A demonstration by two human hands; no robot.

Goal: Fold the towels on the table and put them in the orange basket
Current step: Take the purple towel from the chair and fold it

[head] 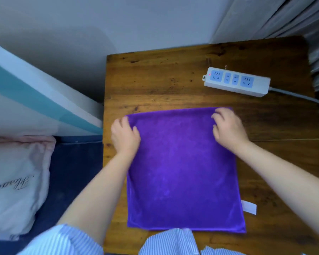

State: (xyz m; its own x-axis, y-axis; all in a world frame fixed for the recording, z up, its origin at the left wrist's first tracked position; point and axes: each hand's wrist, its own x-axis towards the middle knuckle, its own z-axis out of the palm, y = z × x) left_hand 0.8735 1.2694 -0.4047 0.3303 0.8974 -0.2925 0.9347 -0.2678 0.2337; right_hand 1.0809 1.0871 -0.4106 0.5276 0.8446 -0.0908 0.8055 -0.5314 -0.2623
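Note:
A purple towel (182, 172) lies spread flat on the wooden table (155, 85), with a white label sticking out at its near right edge. My left hand (124, 137) is at the towel's far left corner, its fingers curled round the edge. At the far right corner my right hand (228, 128) grips the cloth with bent fingers. No orange basket is in view.
A white power strip (237, 81) with blue sockets lies at the table's far right, its cable running off to the right. A pink pillow (17, 184) lies on dark blue bedding to the left. A wall and a curtain stand behind the table.

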